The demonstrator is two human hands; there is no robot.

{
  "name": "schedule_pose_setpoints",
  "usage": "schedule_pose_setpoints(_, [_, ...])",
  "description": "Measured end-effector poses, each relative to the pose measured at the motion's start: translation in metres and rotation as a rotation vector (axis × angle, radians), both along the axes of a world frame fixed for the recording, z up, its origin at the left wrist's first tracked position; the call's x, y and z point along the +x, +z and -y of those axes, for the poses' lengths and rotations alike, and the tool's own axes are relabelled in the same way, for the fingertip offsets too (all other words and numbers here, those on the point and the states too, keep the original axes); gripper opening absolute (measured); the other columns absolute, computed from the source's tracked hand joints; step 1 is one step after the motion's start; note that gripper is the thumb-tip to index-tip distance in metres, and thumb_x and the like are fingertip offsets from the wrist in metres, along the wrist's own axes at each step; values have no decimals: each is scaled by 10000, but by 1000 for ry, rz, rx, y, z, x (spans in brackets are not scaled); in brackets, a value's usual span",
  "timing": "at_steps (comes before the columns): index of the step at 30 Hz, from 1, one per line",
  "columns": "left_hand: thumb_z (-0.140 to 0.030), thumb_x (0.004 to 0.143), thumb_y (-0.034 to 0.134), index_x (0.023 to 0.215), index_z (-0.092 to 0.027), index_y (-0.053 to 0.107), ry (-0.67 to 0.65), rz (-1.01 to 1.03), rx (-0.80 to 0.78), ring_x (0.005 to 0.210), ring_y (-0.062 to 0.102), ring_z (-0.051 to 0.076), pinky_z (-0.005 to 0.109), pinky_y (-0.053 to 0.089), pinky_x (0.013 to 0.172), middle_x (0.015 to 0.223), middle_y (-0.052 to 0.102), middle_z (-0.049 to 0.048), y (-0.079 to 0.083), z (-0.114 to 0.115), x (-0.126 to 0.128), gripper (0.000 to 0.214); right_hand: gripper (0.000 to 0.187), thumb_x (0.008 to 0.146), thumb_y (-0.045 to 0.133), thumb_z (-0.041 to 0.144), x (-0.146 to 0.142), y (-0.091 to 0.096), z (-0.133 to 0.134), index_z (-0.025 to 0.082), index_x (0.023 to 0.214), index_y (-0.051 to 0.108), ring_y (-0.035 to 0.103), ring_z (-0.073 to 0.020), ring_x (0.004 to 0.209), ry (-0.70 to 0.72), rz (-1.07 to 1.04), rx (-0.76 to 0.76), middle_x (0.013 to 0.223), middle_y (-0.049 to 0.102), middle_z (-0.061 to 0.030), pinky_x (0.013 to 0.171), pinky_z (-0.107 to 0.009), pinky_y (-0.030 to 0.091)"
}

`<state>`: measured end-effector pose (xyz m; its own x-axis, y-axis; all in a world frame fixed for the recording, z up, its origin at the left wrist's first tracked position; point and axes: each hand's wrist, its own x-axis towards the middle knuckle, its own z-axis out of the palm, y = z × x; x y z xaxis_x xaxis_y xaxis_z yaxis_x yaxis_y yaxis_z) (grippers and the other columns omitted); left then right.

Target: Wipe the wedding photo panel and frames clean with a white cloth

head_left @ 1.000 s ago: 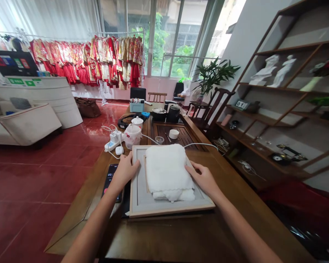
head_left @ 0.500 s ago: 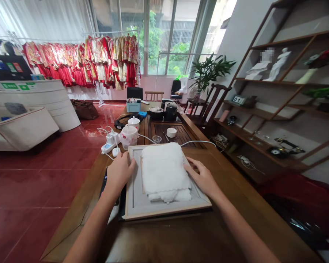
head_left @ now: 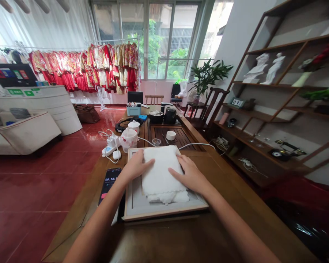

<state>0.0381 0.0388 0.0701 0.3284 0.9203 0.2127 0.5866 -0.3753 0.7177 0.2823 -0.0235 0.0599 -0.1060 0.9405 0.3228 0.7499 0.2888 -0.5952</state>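
Observation:
A white fluffy cloth [head_left: 161, 175], folded into a thick pad with a ragged lower edge, lies on a pale wooden frame [head_left: 135, 213]. My left hand [head_left: 138, 165] rests at the cloth's left edge, its thumb stretched over the top and its fingers partly hidden behind the hand. On the right side, my right hand [head_left: 190, 173] lies with fingers spread, thumb and fingertips touching the cloth. Beneath the frame, a dark flat thing shows along its left and lower edges.
Left of the frame lies a phone [head_left: 109, 182] showing a timer, with a power strip [head_left: 111, 146] and cables behind it. Beyond the frame stand a plastic tub [head_left: 129, 140], a lidded white cup [head_left: 133, 126], a small white cup [head_left: 171, 135] and a black kettle [head_left: 170, 114]. Shelves [head_left: 263, 117] rise at the right.
Both hands have moved inward from the frame's sides onto the cloth. More of the phone's screen now shows beside my left arm. The view has tilted slightly upward.

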Motion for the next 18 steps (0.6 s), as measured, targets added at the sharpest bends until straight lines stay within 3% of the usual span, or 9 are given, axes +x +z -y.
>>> schedule_pose_setpoints(5, [-404, 838, 618, 1098, -207, 409, -114, 253, -43, 906, 632, 196, 290, 527, 741, 1065, 603, 61, 11, 9, 4, 388, 637, 787, 625, 579, 1, 2, 3, 231, 1308, 511, 488, -308, 1231, 57, -152, -18, 1320, 508, -118, 1081, -487, 356])
schedule_pose_setpoints(8, [-397, 849, 607, 1150, -243, 348, -187, 424, -51, 954, 618, 176, 262, 529, 752, 1134, 564, 45, 24, 16, 6, 426, 839, 759, 655, 587, 6, 6, 3, 246, 1441, 306, 461, -290, 1287, 81, -309, -9, 1445, 410, -133, 1073, -458, 389])
schedule_pose_setpoints(10, [-349, 805, 670, 1150, -252, 356, -259, 671, -72, 981, 599, 179, 265, 517, 793, 1134, 545, 35, 32, 19, 8, 477, 915, 774, 615, 619, 9, 9, 3, 253, 1489, 177, 477, -289, 1288, 106, -407, -19, 1488, 382, -144, 1031, -451, 442])
schedule_pose_setpoints(12, [-308, 762, 719, 1141, -250, 373, -309, 823, -84, 986, 588, 183, 270, 503, 826, 1093, 544, 24, 37, 21, 12, 517, 907, 765, 570, 684, 11, 12, 4, 229, 1478, 242, 558, -309, 1207, 145, -468, -64, 1421, 487, -155, 943, -464, 515])
schedule_pose_setpoints(15, [-306, 745, 744, 1137, -250, 386, -329, 876, -67, 995, 584, 191, 280, 494, 845, 1075, 547, 22, 39, 23, 17, 534, 819, 671, 662, 696, 9, 16, 11, 195, 1308, 534, 655, -334, 1049, 211, -479, -162, 1207, 669, -138, 841, -473, 575])
schedule_pose_setpoints(18, [-334, 769, 731, 1172, -254, 376, -305, 855, 10, 1079, 572, 215, 304, 486, 893, 1165, 541, 49, 35, 24, 14, 544, 629, 696, 737, 551, 4, 18, 18, 229, 1223, 621, 640, -315, 1095, 198, -454, -170, 1217, 677, -96, 907, -463, 558])
